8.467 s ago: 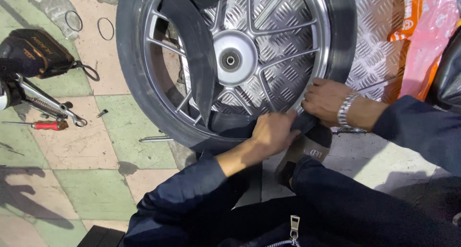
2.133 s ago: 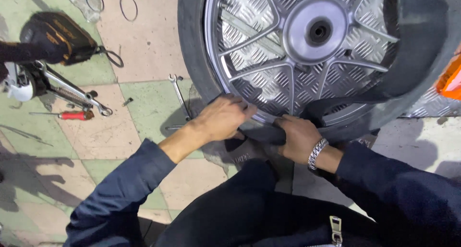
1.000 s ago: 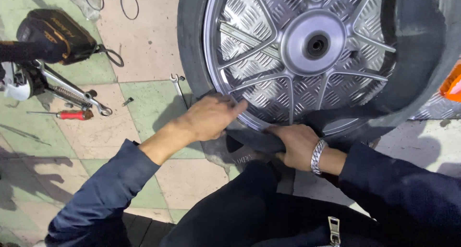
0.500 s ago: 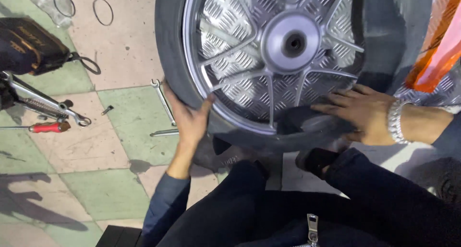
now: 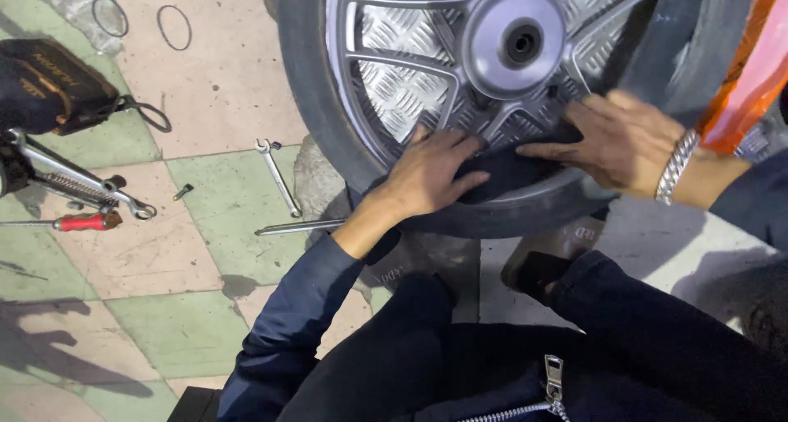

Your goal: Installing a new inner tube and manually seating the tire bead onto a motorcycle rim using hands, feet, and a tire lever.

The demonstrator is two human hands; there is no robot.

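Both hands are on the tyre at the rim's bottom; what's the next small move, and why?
Probably press the tyre bead inward with the left hand, since both palms lie flat where the black rubber meets the rim, right hand bracing beside it.

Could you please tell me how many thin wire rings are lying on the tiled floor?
2. One wire ring lies at the upper left by the grey patch; the second ring lies just right of it on the pink tile. More may be hidden outside the view.

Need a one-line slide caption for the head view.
Left hand and right hand press on black rubber at the rim of a spoked wheel; wrenches on the tiled floor.
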